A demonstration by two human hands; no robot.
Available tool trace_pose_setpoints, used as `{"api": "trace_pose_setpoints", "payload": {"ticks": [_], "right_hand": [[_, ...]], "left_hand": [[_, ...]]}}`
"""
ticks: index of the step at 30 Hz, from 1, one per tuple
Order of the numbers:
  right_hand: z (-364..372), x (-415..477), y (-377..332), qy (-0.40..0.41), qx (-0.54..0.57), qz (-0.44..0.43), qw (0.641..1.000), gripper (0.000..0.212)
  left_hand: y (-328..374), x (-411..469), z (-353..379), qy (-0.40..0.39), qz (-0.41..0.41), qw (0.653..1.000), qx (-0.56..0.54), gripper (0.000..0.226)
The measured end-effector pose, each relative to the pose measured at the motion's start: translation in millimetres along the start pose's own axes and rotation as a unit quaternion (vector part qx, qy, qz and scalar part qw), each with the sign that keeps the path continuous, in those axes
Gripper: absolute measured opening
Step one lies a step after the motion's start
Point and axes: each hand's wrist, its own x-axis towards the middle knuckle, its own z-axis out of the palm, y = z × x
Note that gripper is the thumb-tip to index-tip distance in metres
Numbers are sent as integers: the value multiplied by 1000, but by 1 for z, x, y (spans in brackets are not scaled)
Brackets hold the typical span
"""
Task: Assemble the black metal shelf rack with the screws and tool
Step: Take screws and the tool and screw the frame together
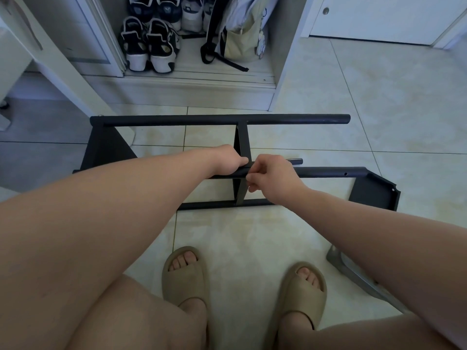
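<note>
The black metal rack (219, 120) lies on its side on the tiled floor, with long round tubes running left to right and a flat cross shelf (242, 140) between them. My left hand (228, 160) grips the middle tube beside that cross shelf. My right hand (273, 176) is curled at the same joint and holds a thin dark tool (296, 161) whose end sticks out to the right. A loose black shelf panel (374, 195) lies at the tube's right end. No screw shows.
An open closet with several sneakers (146, 46) and a bag (240, 36) stands just behind the rack. A white furniture leg (58, 66) slants at left. A grey metal piece (353, 274) lies on the floor at right. My sandalled feet (187, 276) are near the rack.
</note>
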Motion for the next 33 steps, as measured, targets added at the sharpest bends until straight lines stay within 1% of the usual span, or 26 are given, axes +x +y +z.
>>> {"api": "trace_pose_setpoints", "payload": {"ticks": [5, 8, 10, 11, 13, 15, 18, 20, 23, 27, 29, 33], "right_hand": [[3, 1, 4, 0, 114, 40, 993, 14], [4, -2, 5, -9, 199, 60, 978, 15], [4, -3, 7, -14, 229, 66, 971, 16], [3, -2, 8, -15, 211, 58, 976, 16], [1, 0, 8, -20, 131, 25, 991, 16], [-1, 1, 8, -25, 54, -13, 998, 17], [-3, 1, 7, -26, -86, -88, 992, 15], [-2, 2, 8, -23, -137, -116, 983, 11], [-2, 2, 9, -22, -135, -117, 984, 11], [-6, 1, 10, -24, -37, -67, 997, 22], [-5, 2, 10, -29, -2, -47, 998, 22], [0, 3, 8, -16, 52, -4, 998, 19]], "left_hand": [[0, 1, 0, 6, -5, 1000, 6, 39], [2, -1, 0, -2, 4, 1000, 27, 35], [2, -2, -1, -10, 11, 999, 41, 35], [2, -2, -2, -11, 11, 999, 42, 36], [1, -2, -2, -9, 12, 999, 40, 36], [0, -1, -1, -3, 10, 999, 30, 35], [1, 0, 0, -6, 16, 999, 35, 39], [1, 0, -1, -10, 21, 999, 45, 41], [0, 0, -2, -12, 22, 998, 56, 39], [-1, 1, -2, 6, 15, 999, 43, 47], [0, 2, -2, 4, 15, 999, 40, 47], [-1, 4, -2, 5, 16, 999, 46, 30]]}}
